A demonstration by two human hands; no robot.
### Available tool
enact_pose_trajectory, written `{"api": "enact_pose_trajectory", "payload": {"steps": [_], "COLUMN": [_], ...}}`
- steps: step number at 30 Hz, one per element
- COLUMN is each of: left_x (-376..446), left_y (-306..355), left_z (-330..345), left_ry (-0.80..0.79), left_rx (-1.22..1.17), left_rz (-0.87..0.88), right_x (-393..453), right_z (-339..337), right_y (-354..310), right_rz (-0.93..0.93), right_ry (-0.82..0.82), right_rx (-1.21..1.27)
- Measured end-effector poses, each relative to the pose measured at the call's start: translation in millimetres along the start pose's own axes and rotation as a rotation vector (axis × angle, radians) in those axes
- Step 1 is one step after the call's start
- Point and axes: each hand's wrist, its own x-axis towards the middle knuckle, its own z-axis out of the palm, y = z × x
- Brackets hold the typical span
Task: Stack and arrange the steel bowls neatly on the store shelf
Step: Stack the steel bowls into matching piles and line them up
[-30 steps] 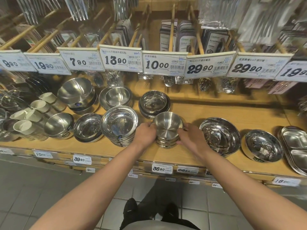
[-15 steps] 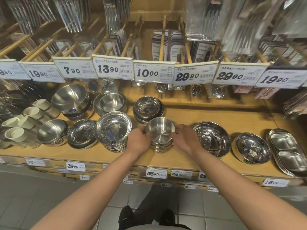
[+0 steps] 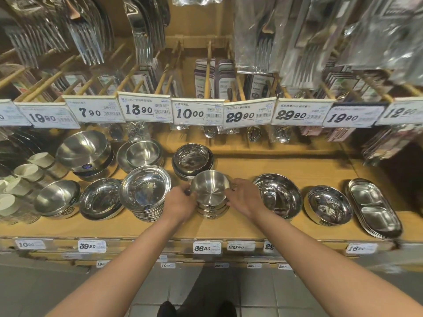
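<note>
Centrally, a small stack of steel bowls is sitting on the wooden shelf, its brushed top bowl tilting toward the camera; the left hand and right hand are gripping it from either side; a taller plate stack is crowding its left, a shiny wide bowl lying near its right, a dark-rimmed stack just behind.

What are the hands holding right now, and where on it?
Both hands grip the small stack of steel bowls at the front of the shelf: the left hand on its left side, the right hand on its right side, fingers near the top bowl's rim.
</note>
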Motion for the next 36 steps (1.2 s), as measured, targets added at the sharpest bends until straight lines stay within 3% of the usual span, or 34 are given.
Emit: {"api": "enact_pose_trajectory", "payload": {"steps": [5,15,21,36], "left_x": [-6,-42,-56,-46], "left_y": [-9,-1,-16,-29], "left_z": [-13,-30,-50,-130], "left_ry": [-0.023,-0.131,-0.234,-0.144], "left_rx": [-0.046,-0.035,-0.069,-0.264], "left_rz": [-0.015,0.164,0.143,0.072], "right_x": [-20,-108,-154,-126], "right_z": [-6,-39,-44,-12], "right_y": [3,38,45,-25], "right_rz": [0.033,0.285,0.321,0.213], "right_ry": [0.058,0.325,0.444,0.336], "right_rx": [-0.047,0.508,0.588,0.573]}}
